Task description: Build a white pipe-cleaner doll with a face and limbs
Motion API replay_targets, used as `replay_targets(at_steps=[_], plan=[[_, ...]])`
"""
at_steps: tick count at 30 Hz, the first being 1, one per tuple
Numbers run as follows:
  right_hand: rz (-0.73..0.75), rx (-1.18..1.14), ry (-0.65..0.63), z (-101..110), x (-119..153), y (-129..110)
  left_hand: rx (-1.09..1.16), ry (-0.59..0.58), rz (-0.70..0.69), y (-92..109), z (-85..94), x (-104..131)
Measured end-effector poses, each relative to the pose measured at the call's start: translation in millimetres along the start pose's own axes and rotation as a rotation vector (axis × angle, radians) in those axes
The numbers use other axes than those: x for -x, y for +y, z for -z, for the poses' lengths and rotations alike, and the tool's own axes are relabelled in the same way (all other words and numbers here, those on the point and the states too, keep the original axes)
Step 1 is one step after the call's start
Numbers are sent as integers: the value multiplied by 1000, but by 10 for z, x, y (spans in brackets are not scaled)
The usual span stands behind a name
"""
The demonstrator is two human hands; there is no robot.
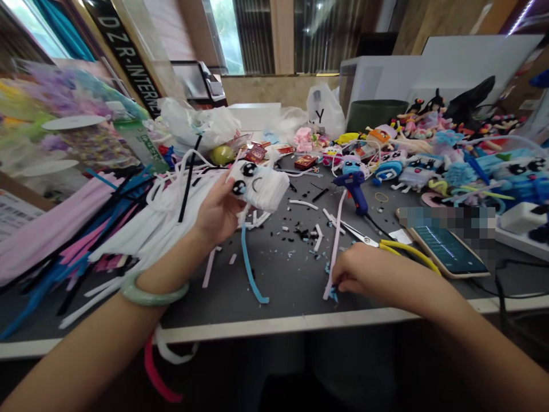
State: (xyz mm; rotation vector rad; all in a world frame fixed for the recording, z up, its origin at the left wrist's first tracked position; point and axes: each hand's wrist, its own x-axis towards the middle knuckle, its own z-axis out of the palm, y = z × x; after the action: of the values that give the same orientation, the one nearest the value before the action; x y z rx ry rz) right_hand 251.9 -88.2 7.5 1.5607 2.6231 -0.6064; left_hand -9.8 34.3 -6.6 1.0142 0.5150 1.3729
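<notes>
My left hand (219,210) is closed around a white fuzzy figure (271,190) with black shiny eyes and a small curved smile, held up above the table. Below it lies a blue pipe cleaner (247,266). At the table's front, my right hand (358,268) has its fingers pinched together, beside the lower end of a pale pink pipe cleaner (335,243). Small blue scraps (333,294) show by the fingertips; what they hold, if anything, is hidden. Yellow-handled scissors (364,237) lie just beyond this hand, and a dark blue glue gun (355,191) stands behind them.
Bundles of white pipe cleaners (141,229) and pink ones (55,229) cover the left side. Black and white offcuts (304,233) litter the middle. A phone (450,252) lies at right near a white power strip (525,243). Finished dolls (422,169) crowd the back right.
</notes>
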Motion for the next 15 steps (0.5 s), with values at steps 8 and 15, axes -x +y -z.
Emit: replay_targets(at_steps=[8, 15], plan=[[78, 146, -30, -45, -275, 24, 26, 102, -132, 43, 90, -109], [108, 253, -87, 48, -556, 28, -14, 145, -179, 70, 155, -153]])
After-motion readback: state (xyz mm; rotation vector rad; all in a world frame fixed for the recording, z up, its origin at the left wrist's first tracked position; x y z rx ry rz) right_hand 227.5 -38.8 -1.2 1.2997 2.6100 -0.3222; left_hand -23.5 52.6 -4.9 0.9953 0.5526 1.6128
